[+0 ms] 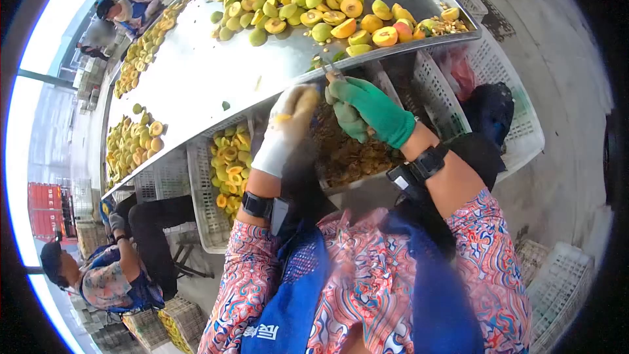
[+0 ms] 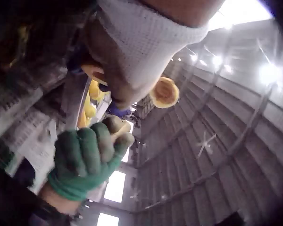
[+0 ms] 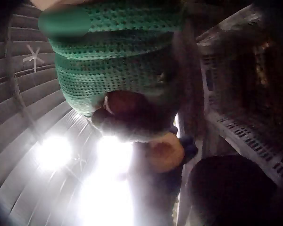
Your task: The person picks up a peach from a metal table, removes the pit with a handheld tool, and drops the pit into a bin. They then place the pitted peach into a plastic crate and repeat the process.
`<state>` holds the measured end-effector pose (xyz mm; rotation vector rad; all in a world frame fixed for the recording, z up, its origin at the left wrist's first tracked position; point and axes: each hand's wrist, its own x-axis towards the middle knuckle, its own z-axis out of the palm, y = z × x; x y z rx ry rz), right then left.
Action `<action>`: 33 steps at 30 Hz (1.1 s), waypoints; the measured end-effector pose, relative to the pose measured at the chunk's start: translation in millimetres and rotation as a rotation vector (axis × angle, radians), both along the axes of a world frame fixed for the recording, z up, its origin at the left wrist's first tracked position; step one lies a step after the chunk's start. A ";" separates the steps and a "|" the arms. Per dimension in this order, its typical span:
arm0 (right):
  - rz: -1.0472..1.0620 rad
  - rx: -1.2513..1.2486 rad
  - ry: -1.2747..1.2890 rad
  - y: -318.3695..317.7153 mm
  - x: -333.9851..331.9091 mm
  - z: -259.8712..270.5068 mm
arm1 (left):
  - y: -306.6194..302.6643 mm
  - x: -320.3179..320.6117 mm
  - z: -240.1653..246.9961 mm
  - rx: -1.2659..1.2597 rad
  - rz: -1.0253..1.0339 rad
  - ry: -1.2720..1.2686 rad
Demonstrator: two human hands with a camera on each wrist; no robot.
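Our left hand [image 1: 285, 129], in a white glove, curls its fingers round a cut stone-fruit half [image 2: 164, 92], whose open face shows at the glove's edge in the left wrist view. Motion blur hides the exact grip. Our right hand [image 1: 375, 110], gloved in green, has its fingers closed round a small wood-handled tool [image 1: 333, 75], the metal tip left free past the thumb side, presumably so it can work while the handle sits firmly in the palm. The two hands are near each other just off the edge of the metal table [image 1: 190, 59], likely so that whatever drops falls into the crates below. Brown scraps [image 1: 347, 147] lie under our hands, and yellow fruit halves [image 1: 229, 174] fill a white crate [image 1: 200, 190] to the left. The heap of cut fruit [image 1: 288, 0] spreads across the far side of the table, probably to stay within reach.
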<state>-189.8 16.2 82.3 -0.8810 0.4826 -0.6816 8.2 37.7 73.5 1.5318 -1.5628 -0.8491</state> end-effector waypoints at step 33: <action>-0.655 -0.029 0.111 -22.7 -24.8 0.2 | -111.8 -18.9 14.7 -0.209 -0.626 -0.061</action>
